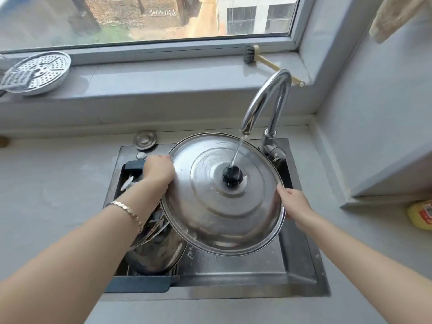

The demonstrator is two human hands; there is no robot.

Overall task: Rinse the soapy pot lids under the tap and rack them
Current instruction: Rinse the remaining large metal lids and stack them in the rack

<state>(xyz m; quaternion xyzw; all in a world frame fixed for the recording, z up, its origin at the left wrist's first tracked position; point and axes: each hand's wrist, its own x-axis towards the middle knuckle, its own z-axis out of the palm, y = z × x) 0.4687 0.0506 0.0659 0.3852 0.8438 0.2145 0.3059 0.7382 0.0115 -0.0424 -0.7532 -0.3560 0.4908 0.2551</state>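
- Left hand [159,170] fingers curl round the steel lid's [210,206] left rim.
- Right hand [293,203] fingers grip its right rim.
- The lid tilts over the sink [297,272]; tap [264,101] water hits its black knob [232,176].

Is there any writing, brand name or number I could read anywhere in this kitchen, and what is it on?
No text here can be read.
Brick wall outside the window: white marks, perhaps lettering, too blurred to read.
Yellow bottle at the right edge: red and white label, too blurred and cut off to read.
Pot lid and tap: no writing shows.
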